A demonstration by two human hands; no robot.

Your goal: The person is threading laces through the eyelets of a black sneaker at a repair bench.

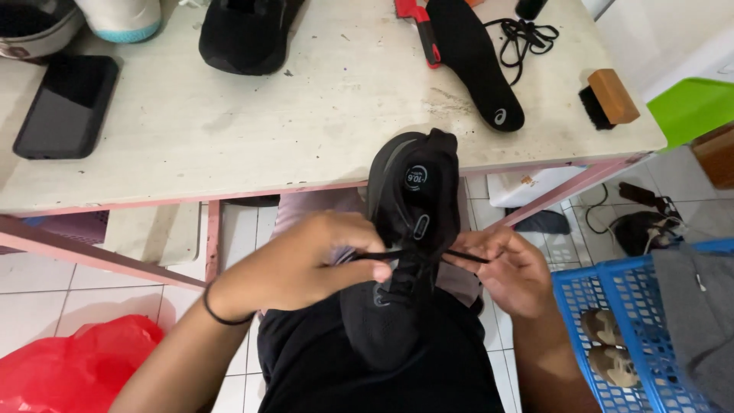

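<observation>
White floor tiles run under a pale worktable (252,130) with a pink frame, and the person sits just in front of its near edge. On their lap, toe toward the body and tongue tipped up against the table edge, stands a black shoe (409,229). A black lace (459,256) crosses the shoe below the tongue, pulled taut to both sides. The left hand (306,264), a thin black band on its wrist, is curled with thumb and fingers pinched on the lace end left of the shoe. The right hand (508,271) pinches the other end just right of the shoe, fingers pressed together.

On the table beyond the shoe lie a black insole (478,65) beside a red-handled tool (419,27), a loose bundle of black laces (524,34), and farther right a wooden-backed brush (608,99). Left of the shoe on the table rest a second black shoe (245,34) and, well apart, a dark phone (67,107). Right of the shoe, at floor level, stands a blue plastic basket (612,306); left of it lies a red plastic bag (76,367).
</observation>
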